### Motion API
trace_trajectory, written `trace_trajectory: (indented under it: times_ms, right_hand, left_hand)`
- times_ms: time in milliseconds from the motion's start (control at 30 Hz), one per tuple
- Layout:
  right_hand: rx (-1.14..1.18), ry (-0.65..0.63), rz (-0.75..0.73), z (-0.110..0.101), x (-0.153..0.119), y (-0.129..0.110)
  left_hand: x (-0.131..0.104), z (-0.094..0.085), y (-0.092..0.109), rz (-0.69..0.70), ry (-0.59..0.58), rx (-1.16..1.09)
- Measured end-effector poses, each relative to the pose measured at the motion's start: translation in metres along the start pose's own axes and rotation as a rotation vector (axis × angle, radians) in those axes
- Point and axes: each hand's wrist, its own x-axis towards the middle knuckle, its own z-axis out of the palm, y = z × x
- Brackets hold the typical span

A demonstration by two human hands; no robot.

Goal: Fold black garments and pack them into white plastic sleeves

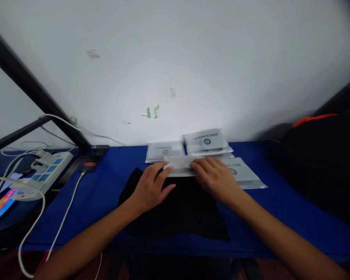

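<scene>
1. Your forearms, nearest the camera, reach in on either side of the black cloth. Let both bear evenly, so neither side of the work gets dragged askew.
2. Well left of the black cloth, you have a power strip, with a white cable running down between it and the cloth. Mind that cable with your left sleeve side; a snag would likely tug your work.
3. At the black cloth's far left part, your left hand has its fingers at the near end of a whitish strip, thumb parted from them. You aren't pinching with that thumb; whether the fingers grip, I cannot tell.
4. Along the black cloth's far edge lies that whitish strip, between your hands. It looks thin, so smooth it from the middle outward and hold its edge straight.
5. At the black cloth's far right part, your right hand bends its fingers onto the strip's other end. The thumb is hidden, so I cannot tell if it pinches. Match its pressure to the left.
6. Right of the strip, beyond the black cloth, a printed pouch lies close behind your right wrist; lift clear rather than sweep sideways.
</scene>
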Motion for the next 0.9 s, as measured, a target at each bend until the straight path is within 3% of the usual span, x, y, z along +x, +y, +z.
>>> trace_trajectory:
  times_ms: [100,400,500,633,733,900]
  right_hand:
    - [0.109,-0.006,-0.025,0.014,0.008,-0.015]
    - [0.442,0.060,0.194,0.021,-0.018,0.011]
    - [0.533,0.128,0.163,0.023,-0.016,0.002]
    - [0.580,0.198,0.050,0.025,-0.013,-0.019]
    - [0.591,0.224,-0.023,0.024,-0.012,-0.032]
    - [0.623,0.209,-0.050,0.022,-0.010,-0.041]
  left_hand:
    - [0.007,0.004,-0.007,0.139,0.032,0.038]
    - [0.003,-0.002,-0.036,-0.134,0.090,0.061]
    - [0.008,-0.003,-0.024,-0.083,0.078,0.053]
    - [0.012,0.002,0.007,0.122,0.041,-0.020]
    - [0.011,0.005,0.022,0.232,0.077,-0.034]
    - [0.008,0.008,0.025,0.220,0.107,-0.010]
